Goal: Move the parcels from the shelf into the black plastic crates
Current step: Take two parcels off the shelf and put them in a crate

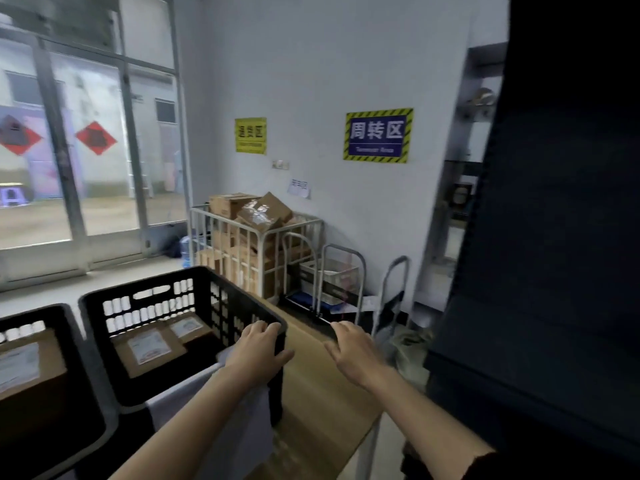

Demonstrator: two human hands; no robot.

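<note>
On the near table, topped in brown board, I see two black plastic crates side by side. My left hand grips the near right corner of the right crate, fingers curled over the rim and thumb against the outer wall. That crate holds two flat cardboard parcels lying label-up, a larger parcel and a smaller parcel just beyond it. The left crate, partly cut off by the frame edge, holds one labelled box flat on its floor.

My right hand hangs over the bare board to the right of the crates, fingers loosely spread and holding nothing. Its fingertips may be touching the table's far edge, but blur keeps me from being sure. The shelf rises at the right as a dark mass, and I cannot make out what is on it. Far off against the wall, a white wire cage is piled with brown cartons.
</note>
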